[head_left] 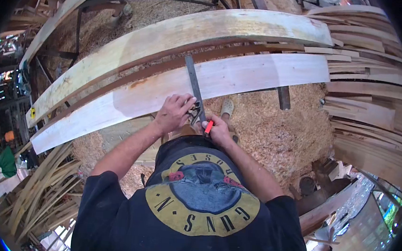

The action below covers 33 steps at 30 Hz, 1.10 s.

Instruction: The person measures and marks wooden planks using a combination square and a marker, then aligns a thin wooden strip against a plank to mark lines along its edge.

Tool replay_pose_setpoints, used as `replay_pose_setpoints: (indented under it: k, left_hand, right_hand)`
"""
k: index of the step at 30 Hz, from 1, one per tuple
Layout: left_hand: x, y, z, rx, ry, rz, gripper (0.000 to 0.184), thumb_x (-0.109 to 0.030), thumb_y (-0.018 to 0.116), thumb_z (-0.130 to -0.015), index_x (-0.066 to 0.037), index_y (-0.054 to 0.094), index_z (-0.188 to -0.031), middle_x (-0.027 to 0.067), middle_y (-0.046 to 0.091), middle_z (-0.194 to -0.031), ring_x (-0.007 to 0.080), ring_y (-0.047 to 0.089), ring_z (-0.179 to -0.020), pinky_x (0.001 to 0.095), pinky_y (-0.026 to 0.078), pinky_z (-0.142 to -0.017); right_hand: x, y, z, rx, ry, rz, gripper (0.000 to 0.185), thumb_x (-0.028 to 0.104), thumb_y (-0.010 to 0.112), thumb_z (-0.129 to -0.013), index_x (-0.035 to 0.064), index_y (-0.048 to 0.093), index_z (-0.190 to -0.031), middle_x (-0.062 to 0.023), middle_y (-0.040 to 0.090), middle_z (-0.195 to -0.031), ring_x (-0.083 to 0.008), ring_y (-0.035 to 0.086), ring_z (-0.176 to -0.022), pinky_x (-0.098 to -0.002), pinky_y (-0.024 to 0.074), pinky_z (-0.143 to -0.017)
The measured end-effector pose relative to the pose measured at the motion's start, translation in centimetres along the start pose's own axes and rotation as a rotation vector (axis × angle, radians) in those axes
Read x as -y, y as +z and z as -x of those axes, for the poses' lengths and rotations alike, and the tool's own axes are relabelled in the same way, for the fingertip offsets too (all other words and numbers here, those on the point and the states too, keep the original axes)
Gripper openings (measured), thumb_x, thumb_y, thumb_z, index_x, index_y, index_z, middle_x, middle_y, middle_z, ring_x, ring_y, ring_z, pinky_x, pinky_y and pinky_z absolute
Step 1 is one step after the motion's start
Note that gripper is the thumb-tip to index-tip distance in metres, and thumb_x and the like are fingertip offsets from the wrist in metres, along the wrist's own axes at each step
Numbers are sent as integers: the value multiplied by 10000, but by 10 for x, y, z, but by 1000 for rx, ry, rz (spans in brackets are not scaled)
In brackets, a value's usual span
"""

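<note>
A combination square [194, 83] lies with its dark steel blade across the pale wooden plank [147, 90] in front of me. My left hand [175, 112] is closed at the square's metal head, near the plank's close edge. My right hand [220, 132] is beside the near end of the blade, its fingers closed around a small red object [209, 127] whose exact kind I cannot make out. Both hands are just in front of my body, on either side of the blade.
A second thick, curved plank [184, 32] runs behind the first one on dark metal supports [283, 98]. Wood shavings [275, 136] cover the floor. Stacked boards [369, 87] stand at the right; thin offcuts [40, 188] pile up at the lower left. Another person's legs [118, 10] show at the upper left.
</note>
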<state>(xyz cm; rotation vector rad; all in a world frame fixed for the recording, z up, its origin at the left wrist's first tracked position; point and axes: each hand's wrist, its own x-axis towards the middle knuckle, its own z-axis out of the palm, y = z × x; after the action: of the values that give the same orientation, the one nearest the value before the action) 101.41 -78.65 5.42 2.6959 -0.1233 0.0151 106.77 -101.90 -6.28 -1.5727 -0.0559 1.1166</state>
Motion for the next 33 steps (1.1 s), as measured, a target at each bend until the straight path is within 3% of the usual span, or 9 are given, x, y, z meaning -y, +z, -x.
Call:
replay_pose_setpoints:
  k: [1, 15, 18, 33]
  left_hand:
    - [0, 1, 0, -4, 4, 5, 705, -145, 807, -703, -41, 572, -1360, 122, 556, -1306, 328, 559, -1125, 445, 467, -970]
    - [1, 9, 2, -55, -6, 26, 640, -180, 790, -728, -57, 614, -1331, 99, 584, -1162, 304, 545, -1088, 433, 461, -885]
    - [2, 10, 4, -64, -4, 42, 673, -159, 806, -716, -62, 610, -1353, 113, 588, -1148, 314, 549, -1067, 445, 453, -936]
    - [2, 11, 4, -54, -5, 36, 742, -171, 832, -699, -78, 586, -1393, 106, 584, -1115, 305, 541, -1030, 441, 454, -925]
  right_hand:
    - [1, 1, 1, -3, -19, -10, 159, 136, 667, -981, 27, 691, -1094, -30, 678, -820, -108, 608, -671, -263, 480, -591]
    - [19, 1, 9, 48, 23, -113, 154, 123, 667, -983, 18, 676, -1096, -36, 677, -851, -116, 617, -687, -266, 485, -591]
    - [38, 3, 19, 26, -2, -71, 143, 128, 689, -966, 33, 684, -1073, -26, 662, -839, -113, 600, -692, -278, 482, -599]
    - [49, 4, 23, 20, 38, -88, 158, 142, 705, -954, 33, 686, -1067, -17, 664, -804, -102, 596, -704, -272, 483, -610]
